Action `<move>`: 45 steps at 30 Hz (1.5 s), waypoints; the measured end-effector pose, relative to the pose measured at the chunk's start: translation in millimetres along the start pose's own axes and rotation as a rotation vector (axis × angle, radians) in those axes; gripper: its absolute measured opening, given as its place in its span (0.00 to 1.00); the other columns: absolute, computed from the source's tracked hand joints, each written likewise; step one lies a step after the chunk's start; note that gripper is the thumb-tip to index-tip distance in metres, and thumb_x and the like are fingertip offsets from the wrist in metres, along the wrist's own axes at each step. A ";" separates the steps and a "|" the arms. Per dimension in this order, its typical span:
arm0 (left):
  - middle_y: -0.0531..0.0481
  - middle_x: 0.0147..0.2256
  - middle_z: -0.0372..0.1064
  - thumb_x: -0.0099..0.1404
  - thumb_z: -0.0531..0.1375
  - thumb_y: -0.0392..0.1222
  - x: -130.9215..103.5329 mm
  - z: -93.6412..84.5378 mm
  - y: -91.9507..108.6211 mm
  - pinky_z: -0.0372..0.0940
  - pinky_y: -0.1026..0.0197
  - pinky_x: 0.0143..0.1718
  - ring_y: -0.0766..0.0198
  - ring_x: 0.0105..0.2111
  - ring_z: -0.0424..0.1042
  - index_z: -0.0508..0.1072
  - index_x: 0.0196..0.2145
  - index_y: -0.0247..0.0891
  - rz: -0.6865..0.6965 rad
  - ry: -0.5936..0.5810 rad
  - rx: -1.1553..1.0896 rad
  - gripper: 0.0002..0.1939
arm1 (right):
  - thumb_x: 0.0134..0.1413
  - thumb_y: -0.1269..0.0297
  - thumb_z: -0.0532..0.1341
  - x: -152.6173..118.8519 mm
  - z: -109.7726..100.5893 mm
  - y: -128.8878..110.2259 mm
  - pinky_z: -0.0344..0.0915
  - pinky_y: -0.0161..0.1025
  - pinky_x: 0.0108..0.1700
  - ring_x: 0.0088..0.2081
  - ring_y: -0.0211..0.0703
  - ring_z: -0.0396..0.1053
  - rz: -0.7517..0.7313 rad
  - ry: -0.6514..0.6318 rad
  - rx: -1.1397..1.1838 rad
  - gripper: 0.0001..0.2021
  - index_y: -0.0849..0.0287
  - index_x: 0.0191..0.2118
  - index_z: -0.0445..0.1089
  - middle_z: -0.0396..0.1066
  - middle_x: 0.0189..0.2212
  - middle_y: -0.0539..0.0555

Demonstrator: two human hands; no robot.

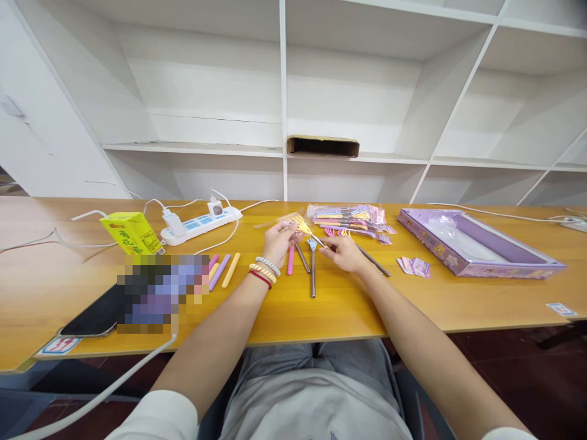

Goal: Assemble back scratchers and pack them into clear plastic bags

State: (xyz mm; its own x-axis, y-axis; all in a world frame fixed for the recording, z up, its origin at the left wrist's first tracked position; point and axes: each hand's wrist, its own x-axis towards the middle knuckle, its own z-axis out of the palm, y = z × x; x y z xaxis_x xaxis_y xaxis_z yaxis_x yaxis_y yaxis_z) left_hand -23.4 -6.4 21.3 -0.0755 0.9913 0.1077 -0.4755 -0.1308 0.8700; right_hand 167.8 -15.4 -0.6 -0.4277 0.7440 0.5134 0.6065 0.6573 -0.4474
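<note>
My left hand (pixel 279 243) is closed at the yellow claw-shaped head of a back scratcher (pixel 303 225), fingertips pinched beside it. My right hand (pixel 343 252) grips the same scratcher's thin metal rod, which slants down from the head. Between my hands a blue-headed back scratcher (pixel 313 272) lies on the table, its metal handle toward me. A pink grip sleeve (pixel 290 260) is close to my left wrist. Past my right hand lie pink and yellow scratcher heads, partly hidden. Clear-bagged back scratchers (pixel 351 215) are piled just behind.
Purple (pixel 220 272) and yellow (pixel 231 270) sleeves lie left, near a power strip (pixel 202 225), a yellow-green carton (pixel 132 235) and a black phone (pixel 92 315). Small cards (pixel 413 267) and a purple box tray (pixel 509 269) are right. White shelving (pixel 284 110) rises behind the table.
</note>
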 end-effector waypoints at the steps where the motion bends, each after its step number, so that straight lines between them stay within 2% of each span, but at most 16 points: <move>1: 0.48 0.26 0.71 0.53 0.66 0.37 -0.6 0.2 -0.4 0.69 0.65 0.28 0.67 0.25 0.73 0.71 0.28 0.32 -0.005 -0.003 0.039 0.08 | 0.54 0.63 0.57 -0.1 0.3 0.1 0.52 0.32 0.27 0.21 0.32 0.53 0.001 0.004 -0.007 0.11 0.61 0.40 0.74 0.57 0.17 0.45; 5: 0.48 0.27 0.72 0.51 0.67 0.38 -0.8 -1.7 -2.8 0.69 0.65 0.27 0.66 0.26 0.73 0.71 0.28 0.33 -0.060 -0.057 0.118 0.09 | 0.53 0.65 0.58 -0.4 2.1 0.8 0.52 0.32 0.27 0.20 0.32 0.53 0.008 0.015 -0.019 0.11 0.61 0.39 0.73 0.58 0.16 0.45; 9: 0.46 0.30 0.73 0.49 0.68 0.43 3.1 -5.9 -3.4 0.68 0.66 0.26 0.64 0.27 0.74 0.71 0.31 0.33 -0.109 -0.114 0.107 0.14 | 0.51 0.65 0.59 0.0 4.2 1.9 0.55 0.32 0.28 0.20 0.33 0.57 0.033 0.030 0.040 0.15 0.62 0.45 0.70 0.61 0.18 0.44; 13: 0.46 0.24 0.72 0.53 0.64 0.55 7.1 -8.1 -1.3 0.67 0.65 0.24 0.63 0.23 0.74 0.69 0.32 0.34 -0.147 -0.052 0.039 0.21 | 0.50 0.65 0.60 0.3 4.9 0.4 0.58 0.33 0.30 0.22 0.34 0.59 0.048 0.017 0.089 0.19 0.62 0.49 0.66 0.65 0.20 0.46; 15: 0.47 0.22 0.71 0.53 0.63 0.58 7.6 -8.2 -1.2 0.67 0.64 0.22 0.62 0.22 0.73 0.68 0.32 0.34 -0.160 -0.038 0.060 0.22 | 0.50 0.66 0.60 -0.1 4.4 -1.4 0.58 0.33 0.30 0.22 0.34 0.60 0.055 0.010 0.084 0.21 0.62 0.51 0.64 0.66 0.21 0.46; 23: 0.47 0.27 0.73 0.54 0.65 0.50 3.3 -5.2 -7.2 0.67 0.67 0.21 0.64 0.24 0.74 0.67 0.32 0.34 -0.096 -0.121 0.097 0.17 | 0.50 0.68 0.60 -3.6 0.5 -10.0 0.60 0.34 0.32 0.23 0.36 0.62 0.104 -0.009 0.159 0.34 0.60 0.62 0.49 0.68 0.21 0.44; 27: 0.44 0.32 0.74 0.55 0.64 0.48 3.0 -6.0 -11.5 0.68 0.66 0.23 0.64 0.25 0.74 0.70 0.32 0.33 -0.087 -0.196 0.104 0.15 | 0.50 0.67 0.60 -3.0 1.6 -9.9 0.60 0.35 0.31 0.22 0.36 0.62 0.106 -0.021 0.190 0.35 0.60 0.63 0.47 0.68 0.21 0.44; 33: 0.43 0.33 0.74 0.55 0.65 0.48 0.8 -5.1 -20.4 0.70 0.64 0.25 0.64 0.26 0.74 0.72 0.35 0.31 -0.128 -0.268 0.140 0.16 | 0.50 0.67 0.61 -3.2 3.1 -11.9 0.59 0.36 0.29 0.22 0.37 0.61 0.091 0.000 0.261 0.34 0.59 0.62 0.49 0.67 0.21 0.46; 37: 0.43 0.32 0.74 0.56 0.64 0.48 -0.1 -1.4 -19.3 0.70 0.63 0.26 0.64 0.26 0.74 0.72 0.33 0.30 -0.112 -0.225 0.122 0.16 | 0.50 0.64 0.62 -2.4 2.6 -15.5 0.57 0.35 0.27 0.20 0.35 0.58 0.126 -0.006 0.335 0.34 0.60 0.61 0.50 0.64 0.19 0.44; 40: 0.44 0.32 0.74 0.58 0.63 0.47 3.3 -3.4 -11.6 0.69 0.65 0.26 0.65 0.27 0.74 0.71 0.33 0.31 -0.050 -0.171 0.047 0.14 | 0.49 0.62 0.62 -1.1 2.1 -13.3 0.55 0.34 0.24 0.18 0.35 0.58 0.216 -0.048 0.431 0.34 0.61 0.60 0.51 0.61 0.17 0.42; 45: 0.48 0.31 0.73 0.57 0.63 0.48 12.6 -13.9 2.5 0.68 0.66 0.24 0.66 0.27 0.74 0.69 0.32 0.34 -0.002 -0.041 -0.059 0.13 | 0.43 0.63 0.66 0.2 -1.2 -5.6 0.58 0.33 0.24 0.20 0.34 0.64 0.284 -0.149 0.684 0.31 0.61 0.54 0.56 0.66 0.19 0.43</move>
State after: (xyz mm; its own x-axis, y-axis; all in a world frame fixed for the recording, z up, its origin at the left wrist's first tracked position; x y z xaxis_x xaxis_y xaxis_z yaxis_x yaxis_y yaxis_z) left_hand -37.7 5.6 18.1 -0.0396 0.9911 0.1267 -0.5265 -0.1285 0.8404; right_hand 165.1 -19.1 2.8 -0.4324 0.8724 0.2281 0.1760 0.3297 -0.9275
